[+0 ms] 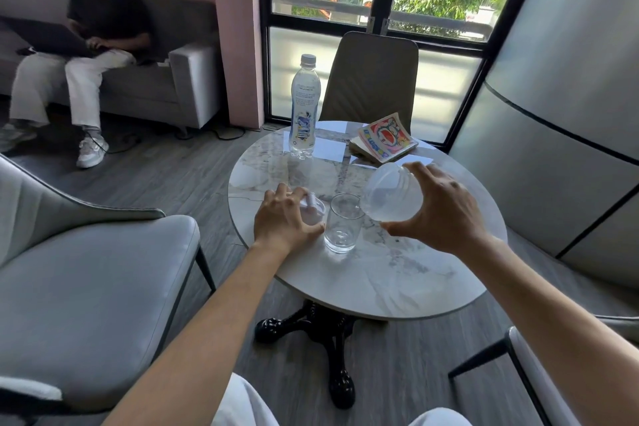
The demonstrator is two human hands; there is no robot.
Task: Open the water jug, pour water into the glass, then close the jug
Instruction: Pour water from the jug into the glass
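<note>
Fingers (420, 171) of the right hand (446, 207) curl around a translucent, frosted plastic water jug (392, 195), thumb beneath, holding it tipped with its mouth at the rim of a clear, straight-sided drinking glass (342, 223). Whether water is flowing cannot be made out. Just left of the glass, the left hand (283, 218) rests on the round white marble-topped table (397, 280), fingers loosely closed over the jug's clear round lid (313, 209), which lies on the tabletop. Farther back stand a capped clear plastic water bottle (303, 107) and, to its right, a colourful paperback comic book (383, 141) lying flat. A person on a grey sofa (186, 79) sits in the background at left.
</note>
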